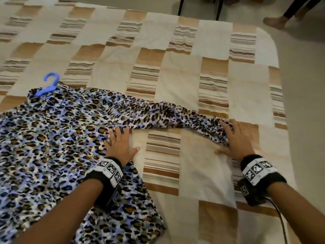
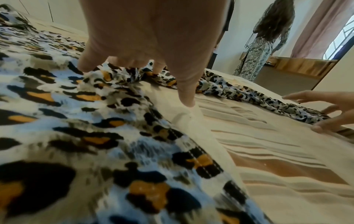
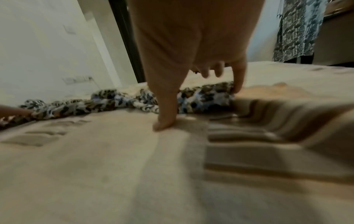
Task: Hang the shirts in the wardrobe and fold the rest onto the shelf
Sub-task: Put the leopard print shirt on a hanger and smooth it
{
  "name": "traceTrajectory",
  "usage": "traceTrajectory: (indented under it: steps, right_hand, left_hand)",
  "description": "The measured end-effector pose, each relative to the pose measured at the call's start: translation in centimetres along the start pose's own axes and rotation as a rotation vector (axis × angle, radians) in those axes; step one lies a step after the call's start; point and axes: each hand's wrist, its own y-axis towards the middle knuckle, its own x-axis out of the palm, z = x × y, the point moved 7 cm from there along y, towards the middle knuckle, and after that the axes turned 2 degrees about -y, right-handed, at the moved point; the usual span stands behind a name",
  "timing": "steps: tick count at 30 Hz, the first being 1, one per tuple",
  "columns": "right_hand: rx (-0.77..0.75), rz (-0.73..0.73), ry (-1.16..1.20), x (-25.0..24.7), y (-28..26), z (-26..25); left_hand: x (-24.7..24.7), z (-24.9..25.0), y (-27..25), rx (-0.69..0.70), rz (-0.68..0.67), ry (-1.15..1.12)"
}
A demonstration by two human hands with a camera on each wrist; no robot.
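A leopard-print shirt in blue, black and orange lies flat on the bed, with a blue plastic hanger poking out of its collar. One long sleeve stretches rightward across the cover. My left hand rests on the shirt where that sleeve meets the body, fingers spread on the cloth and thumb on the bedcover. My right hand lies on the cuff end of the sleeve, fingers on the fabric and thumb on the cover. Neither hand grips anything.
The bedcover has beige, cream and striped patches. The bed's right edge and bare floor lie just beyond my right hand. Another person in a patterned dress stands past the far corner. A cable trails from my right wrist.
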Motion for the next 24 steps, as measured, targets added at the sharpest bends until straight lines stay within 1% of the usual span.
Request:
traceTrajectory:
  steps: [1, 3, 5, 6, 8, 9, 11, 13, 14, 15, 17, 18, 19, 20, 22, 24]
  right_hand:
    - [-0.046, 0.07, 0.018, -0.3, 0.0, -0.1]
    - [-0.102, 0.254, 0.167, -1.8, -0.1, 0.9]
    - [-0.03, 0.402, 0.314, -3.9, 0.2, 2.8]
    - [0.036, 0.44, 0.389, -4.8, 0.6, 4.0]
    - [0.159, 0.415, 0.546, -6.3, 2.0, 5.7]
    - [0.197, 0.399, 0.6, -6.9, 3.1, 6.3]
    - [0.25, 0.387, 0.668, -7.8, 5.3, 7.1]
    - [0.35, 0.407, 0.704, -8.6, 6.7, 7.9]
    - [0.408, 0.391, 0.735, -8.4, 7.1, 8.4]
    - [0.457, 0.337, 0.818, -7.9, 7.4, 8.6]
    - [0.554, 0.142, 1.04, -5.9, 7.0, 8.6]
    - [0.576, 0.054, 1.092, -4.6, 6.7, 8.7]
    - [0.579, 0.008, 1.074, -3.7, 6.5, 9.1]
    - [0.574, 0.011, 0.986, -2.9, 6.4, 9.6]
    - [0.529, 0.124, 0.808, -2.1, 6.8, 10.7]
    - [0.504, 0.216, 0.75, -2.4, 7.5, 10.7]
  left_hand:
    - [0.0, 0.2, 0.3, -0.001, -0.009, 0.023]
    - [-0.4, 0.8, 0.9, 0.002, -0.011, 0.062]
    - [-1.3, 1.6, 1.8, 0.011, -0.002, 0.082]
    - [-1.7, 2.1, 2.2, 0.021, -0.003, 0.08]
    - [-2.3, 3.2, 3.3, 0.046, -0.012, 0.074]
    - [-2.4, 3.7, 3.7, 0.054, -0.023, 0.078]
    - [-2.2, 4.4, 4.4, 0.049, -0.052, 0.1]
    - [-1.9, 4.7, 5.0, 0.027, -0.071, 0.15]
    - [-1.9, 4.7, 5.3, 0.014, -0.074, 0.182]
    - [-1.8, 4.8, 5.5, 0.0, -0.075, 0.211]
    - [-1.6, 4.7, 5.9, -0.025, -0.072, 0.262]
    - [-1.6, 4.7, 6.0, -0.034, -0.065, 0.284]
    - [-1.4, 4.7, 6.1, -0.04, -0.056, 0.301]
    - [-1.3, 4.8, 6.1, -0.044, -0.046, 0.312]
    - [-1.2, 4.8, 6.2, -0.046, -0.036, 0.32]
    - [-1.4, 4.9, 6.2, -0.047, -0.034, 0.309]
